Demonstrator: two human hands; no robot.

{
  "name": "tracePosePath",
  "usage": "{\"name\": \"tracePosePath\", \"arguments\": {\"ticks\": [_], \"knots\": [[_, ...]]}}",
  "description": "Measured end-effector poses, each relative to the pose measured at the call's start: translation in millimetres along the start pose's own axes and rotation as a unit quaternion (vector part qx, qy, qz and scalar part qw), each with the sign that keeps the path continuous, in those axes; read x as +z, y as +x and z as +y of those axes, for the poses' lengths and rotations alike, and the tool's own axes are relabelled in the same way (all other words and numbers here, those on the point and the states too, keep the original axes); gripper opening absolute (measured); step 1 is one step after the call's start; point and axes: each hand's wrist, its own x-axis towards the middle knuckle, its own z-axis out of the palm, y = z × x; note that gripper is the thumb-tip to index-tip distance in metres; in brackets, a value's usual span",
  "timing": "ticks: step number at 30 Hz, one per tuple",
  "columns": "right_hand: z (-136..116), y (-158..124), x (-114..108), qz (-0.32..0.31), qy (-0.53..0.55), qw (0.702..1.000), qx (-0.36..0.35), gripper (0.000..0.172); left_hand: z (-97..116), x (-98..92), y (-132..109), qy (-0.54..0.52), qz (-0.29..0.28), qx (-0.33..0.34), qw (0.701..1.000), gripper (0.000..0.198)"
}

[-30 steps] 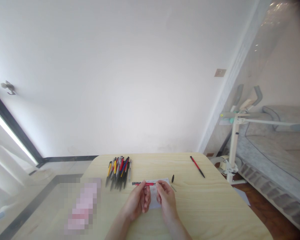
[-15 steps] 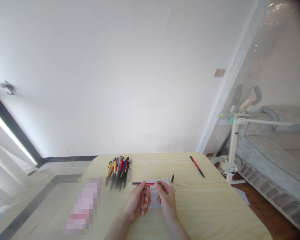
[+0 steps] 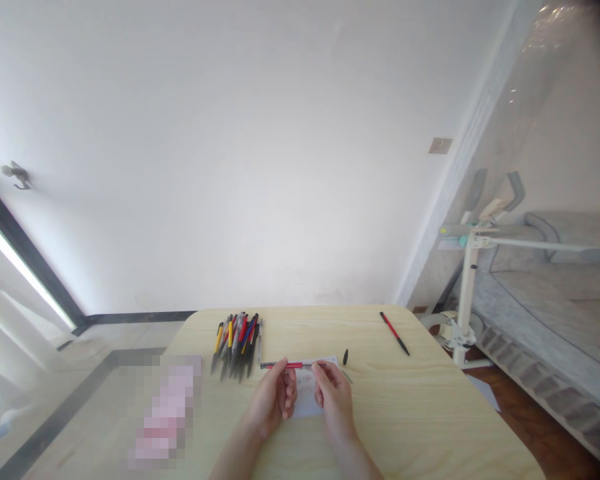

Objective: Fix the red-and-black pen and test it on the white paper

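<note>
A red pen barrel (image 3: 294,365) with a dark end is pinched level in my left hand (image 3: 275,397), between thumb and fingers. Out of its right end comes a thin pen refill (image 3: 307,365), and my right hand (image 3: 334,393) grips that refill's far part, which the fingers hide. Both hands are over a sheet of white paper (image 3: 306,400) with scribbles on it. Just right of the paper's top corner lies a small black pen grip (image 3: 345,357). A thin stick-like piece (image 3: 348,377) shows beside my right hand, partly covered.
Several pens (image 3: 237,343) in mixed colours lie bunched at the table's back left. One red-and-black pen (image 3: 395,333) rests alone at the back right. The light wooden table (image 3: 420,413) ends before a white wall; an exercise machine (image 3: 467,287) stands to the right.
My left hand and the red barrel have shifted slightly left, away from my right hand. A stretch of thin refill now shows between barrel and right fingers. The right hand has barely moved.
</note>
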Motion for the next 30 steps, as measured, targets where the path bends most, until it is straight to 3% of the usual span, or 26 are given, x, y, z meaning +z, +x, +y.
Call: {"name": "tracePosePath", "arguments": {"ticks": [6,11,16,30], "knots": [[1.6,0.3,-1.0,0.003,0.003,1.0,-0.018,0.028,1.1,0.7,0.5,0.002,0.03,0.027,0.999,0.03],[1.2,0.9,-1.5,0.018,0.009,1.0,-0.024,0.027,2.0,1.9,0.0,0.03,0.021,0.006,0.999,0.043],[0.7,2.3,-2.5,0.043,0.016,0.999,-0.023,0.027,5.4,2.9,-1.7,0.003,0.039,0.055,0.998,0.026],[1.9,4.0,-4.9,0.05,0.018,0.998,-0.03,0.026,6.4,1.5,-1.3,-0.004,0.048,0.086,0.995,0.02]]}}
